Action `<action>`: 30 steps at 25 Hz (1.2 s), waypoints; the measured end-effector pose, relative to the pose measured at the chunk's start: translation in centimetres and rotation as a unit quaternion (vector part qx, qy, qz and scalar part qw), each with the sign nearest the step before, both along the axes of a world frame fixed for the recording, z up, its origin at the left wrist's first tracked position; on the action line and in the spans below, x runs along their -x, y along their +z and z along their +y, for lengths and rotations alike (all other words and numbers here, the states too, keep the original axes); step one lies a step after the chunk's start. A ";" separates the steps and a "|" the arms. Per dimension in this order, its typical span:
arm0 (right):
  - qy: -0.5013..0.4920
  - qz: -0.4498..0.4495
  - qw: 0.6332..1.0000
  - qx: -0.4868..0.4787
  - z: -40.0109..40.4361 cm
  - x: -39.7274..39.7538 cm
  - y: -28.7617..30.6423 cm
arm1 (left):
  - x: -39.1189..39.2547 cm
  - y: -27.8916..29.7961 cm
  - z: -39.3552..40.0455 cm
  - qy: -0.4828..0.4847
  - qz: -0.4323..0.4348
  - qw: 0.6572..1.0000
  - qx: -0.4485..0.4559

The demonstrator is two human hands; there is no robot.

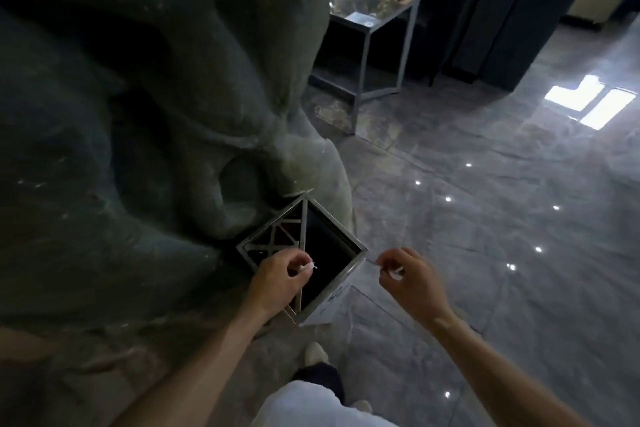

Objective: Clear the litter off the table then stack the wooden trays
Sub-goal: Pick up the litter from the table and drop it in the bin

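Observation:
I stand over a square metal litter bin (349,239) with a dark opening and a lattice lid section on its left. My left hand (277,279) hovers above the bin's near left edge, its fingers pinched on a small white scrap of litter (308,266). My right hand (410,279) is just right of the bin, above the floor, fingers closed on another small white scrap (396,273). No wooden trays are in view.
A large dark sculpted rock form (138,114) fills the left side and touches the bin. A glass-topped metal side table (377,7) stands at the back, with dark seating behind. Glossy grey tiled floor (485,218) spreads to the right. My shoe (315,352) is below the bin.

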State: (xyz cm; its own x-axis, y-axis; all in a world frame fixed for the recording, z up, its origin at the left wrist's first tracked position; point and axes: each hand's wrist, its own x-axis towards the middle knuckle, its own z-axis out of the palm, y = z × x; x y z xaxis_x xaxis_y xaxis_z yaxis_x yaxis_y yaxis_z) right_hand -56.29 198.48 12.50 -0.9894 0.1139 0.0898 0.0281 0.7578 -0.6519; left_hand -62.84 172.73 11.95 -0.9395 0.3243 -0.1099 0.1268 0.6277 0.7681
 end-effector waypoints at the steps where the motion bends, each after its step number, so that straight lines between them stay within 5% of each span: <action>1: 0.015 -0.006 1.000 -0.002 -0.4 1.4 -0.1 | 0.5 -0.3 -0.5 0.013 0.000 1.000 0.000; 18: 0.217 -0.124 0.966 -0.069 -3.0 12.4 -6.2 | 1.1 -5.9 0.0 0.172 -0.089 0.981 0.034; 30: 0.397 -0.155 0.891 -0.154 -1.6 18.6 -10.9 | 1.0 -10.7 6.9 0.360 -0.150 0.914 0.112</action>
